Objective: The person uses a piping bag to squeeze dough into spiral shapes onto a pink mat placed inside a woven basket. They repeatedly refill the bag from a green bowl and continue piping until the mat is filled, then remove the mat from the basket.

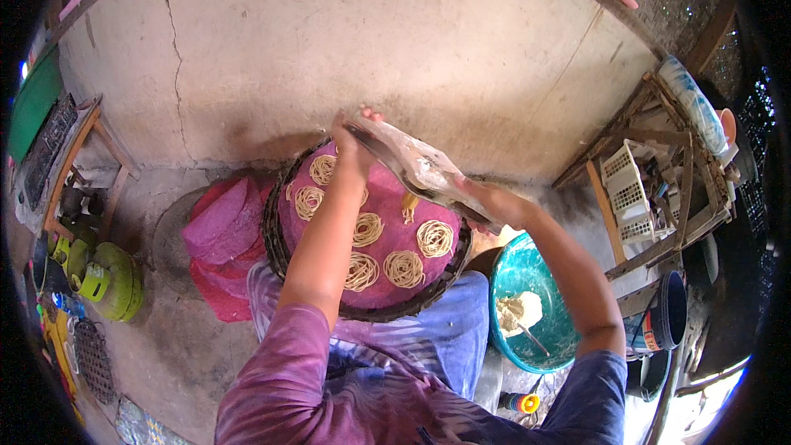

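At the centre of the frame both hands grip a long wooden press [420, 171] wrapped in a pale, dough-smeared cloth, held slanting from upper left to lower right above a round woven tray [284, 259]. The left hand [353, 142] closes around the upper end, fingers curled over the top; the right hand [494, 204] clasps the lower end, though its fingers are mostly hidden behind the tool, so how tightly they press together cannot be told. A thin strand of yellow dough [409, 206] hangs from the underside of the press toward the magenta cloth [387, 206] that lines the tray.

Seven noodle coils [434, 238] already lie on the cloth, set apart from each other (none overlapping). To do this step well, it seems best to keep the press level over a bare patch, here the middle right of the cloth, and to circle it evenly so the strand lays down as a flat spiral and not a heap. Steady, equal squeeze from both hands should keep the strand from breaking.

At the lower right sits a teal basin [560, 330] holding a lump of dough [521, 311]. More folded magenta cloths [224, 231] lie left of the tray, and a green gas cylinder [119, 280] stands at the far left.
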### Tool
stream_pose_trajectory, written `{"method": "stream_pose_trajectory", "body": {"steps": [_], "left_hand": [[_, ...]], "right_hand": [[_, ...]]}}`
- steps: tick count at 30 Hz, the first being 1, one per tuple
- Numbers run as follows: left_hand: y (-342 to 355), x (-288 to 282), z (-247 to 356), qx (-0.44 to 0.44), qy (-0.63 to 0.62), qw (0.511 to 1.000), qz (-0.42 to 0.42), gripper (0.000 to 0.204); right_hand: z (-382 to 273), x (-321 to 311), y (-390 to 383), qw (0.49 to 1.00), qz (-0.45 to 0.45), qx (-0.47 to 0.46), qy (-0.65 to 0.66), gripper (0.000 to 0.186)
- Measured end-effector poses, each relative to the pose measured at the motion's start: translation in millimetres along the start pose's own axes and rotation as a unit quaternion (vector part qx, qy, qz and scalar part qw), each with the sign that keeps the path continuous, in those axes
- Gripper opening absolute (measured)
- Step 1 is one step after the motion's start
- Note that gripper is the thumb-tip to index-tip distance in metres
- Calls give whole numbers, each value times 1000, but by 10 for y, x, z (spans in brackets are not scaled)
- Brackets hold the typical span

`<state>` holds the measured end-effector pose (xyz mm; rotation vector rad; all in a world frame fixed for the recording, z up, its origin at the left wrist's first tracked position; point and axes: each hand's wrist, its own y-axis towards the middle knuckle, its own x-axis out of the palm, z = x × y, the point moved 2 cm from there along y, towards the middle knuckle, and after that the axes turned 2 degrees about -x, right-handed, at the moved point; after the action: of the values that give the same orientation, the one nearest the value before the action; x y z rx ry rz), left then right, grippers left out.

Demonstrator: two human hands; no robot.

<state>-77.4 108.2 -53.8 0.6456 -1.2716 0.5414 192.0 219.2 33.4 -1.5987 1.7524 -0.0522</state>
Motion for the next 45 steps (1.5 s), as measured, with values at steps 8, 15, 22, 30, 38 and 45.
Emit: {"method": "stream_pose_trajectory", "body": {"steps": [8,15,22,30,38,45], "left_hand": [[-106,253,-7,25,-61,997,37,43],[-168,339,138,34,-16,998,43,42],[-125,-93,-181,-3,-84,996,-41,35],[-27,-359,-95,-28,-194,967,-163,36],[5,-277,164,60,-106,981,-154,30],[55,389,430,59,-21,987,-148,40]], "right_hand": [[-259,-77,-232,996,46,40,-58,72],[-96,144,-129,998,61,-14,10,73],[225,-28,-198,981,-60,-26,184,82],[722,584,663,771,-224,-131,582,82],[567,508,736,987,-44,-91,125,55],[-1,-79,377,942,-140,-86,293,68]]}}
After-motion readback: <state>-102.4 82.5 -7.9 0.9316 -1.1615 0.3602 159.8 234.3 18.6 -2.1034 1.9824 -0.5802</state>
